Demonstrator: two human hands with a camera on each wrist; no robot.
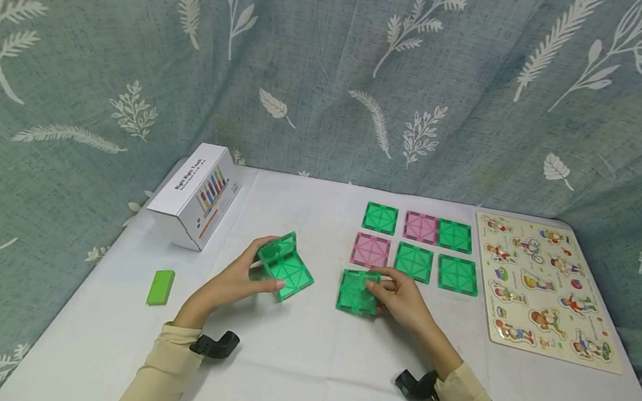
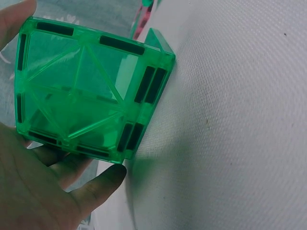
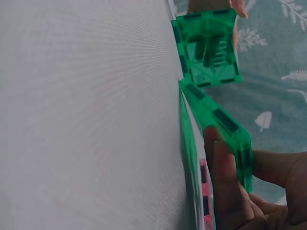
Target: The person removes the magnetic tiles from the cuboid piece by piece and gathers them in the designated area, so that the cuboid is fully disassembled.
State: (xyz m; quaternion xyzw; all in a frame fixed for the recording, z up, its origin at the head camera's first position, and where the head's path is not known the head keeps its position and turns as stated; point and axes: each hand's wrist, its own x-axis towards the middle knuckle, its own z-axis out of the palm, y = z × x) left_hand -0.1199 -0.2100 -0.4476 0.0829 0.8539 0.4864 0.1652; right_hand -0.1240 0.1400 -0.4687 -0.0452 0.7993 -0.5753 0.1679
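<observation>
My left hand [image 1: 236,282] grips a set of translucent green magnetic tiles [image 1: 294,276] joined at their edges, one flat on the white table and others standing up from it. In the left wrist view, fingers and thumb reach around the upright tile [image 2: 72,86], which shows dark magnets along its rim. My right hand [image 1: 404,300] pinches a single green square tile [image 1: 354,292] between thumb and fingers. The right wrist view shows this tile [image 3: 211,110] tilted over the table, its far corner near the joined tiles. Behind it lie pink tiles [image 1: 371,251] and green tiles [image 1: 414,261].
A white box [image 1: 220,201] with a colourful printed picture stands at the back left. In front of it lies a green block [image 1: 160,287]. A wooden picture puzzle board [image 1: 541,302] lies at the right. Leaf-patterned cloth [image 1: 320,73] hangs behind the table.
</observation>
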